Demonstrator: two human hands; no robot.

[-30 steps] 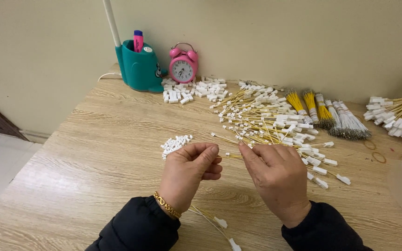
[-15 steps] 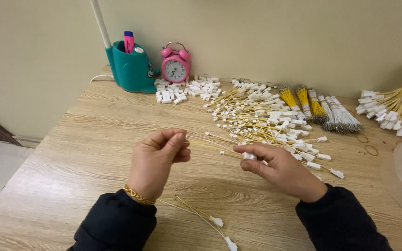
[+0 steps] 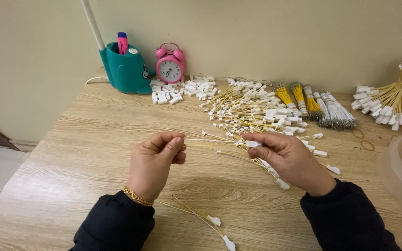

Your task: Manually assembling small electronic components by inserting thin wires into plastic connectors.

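Since the frame half a second earlier, both hands are holding nearly the same positions, with the left hand (image 3: 153, 165) now sitting slightly lower and the yellow wire (image 3: 215, 139) between them lying closer to level. The left hand is closed in a pinch, thumb against forefinger, on the wire's 9 o'clock end. The right hand (image 3: 288, 158) is likewise closed, pinching a small white connector (image 3: 253, 144) at the wire's 3 o'clock end, with further wires trailing beneath its palm. The wire's long axis is running from 9 to 3 o'clock, spanning the gap between the hands just above the worktop (image 3: 80, 153); the connector end is lying at the right hand's fingertips, so that hand is the nearer one to it. At 12 o'clock from the hands, a loose pile of wired connectors (image 3: 257, 109) is resting on the worktop, with bare white connectors (image 3: 182, 90) beyond it beside a pink alarm clock (image 3: 170, 64) and a teal pen holder (image 3: 125, 69). Two finished wires (image 3: 201, 214) are lying at 6 o'clock, between the sleeves.
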